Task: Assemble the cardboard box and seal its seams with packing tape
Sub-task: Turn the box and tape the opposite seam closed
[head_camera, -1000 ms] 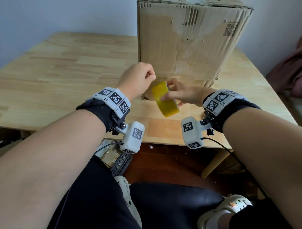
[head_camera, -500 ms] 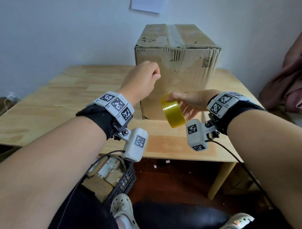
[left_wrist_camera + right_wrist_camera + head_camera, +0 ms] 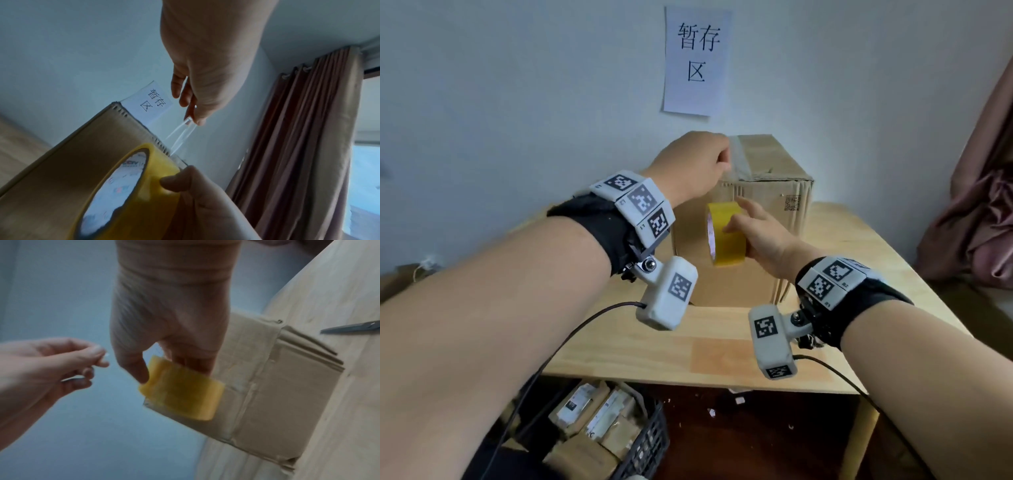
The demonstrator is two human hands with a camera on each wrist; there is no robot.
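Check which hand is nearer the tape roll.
Right. The right hand grips the roll in front of the box; the left hand is above it, pinching the pulled-out tape end.

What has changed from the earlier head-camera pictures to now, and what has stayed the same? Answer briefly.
The left hand rose from beside the tape roll to the cardboard box's top edge, drawing out a clear strip of tape that it pinches. The right hand lifted the roll up the box's front. Unchanged: the right hand grips the roll; the box stands on the table.
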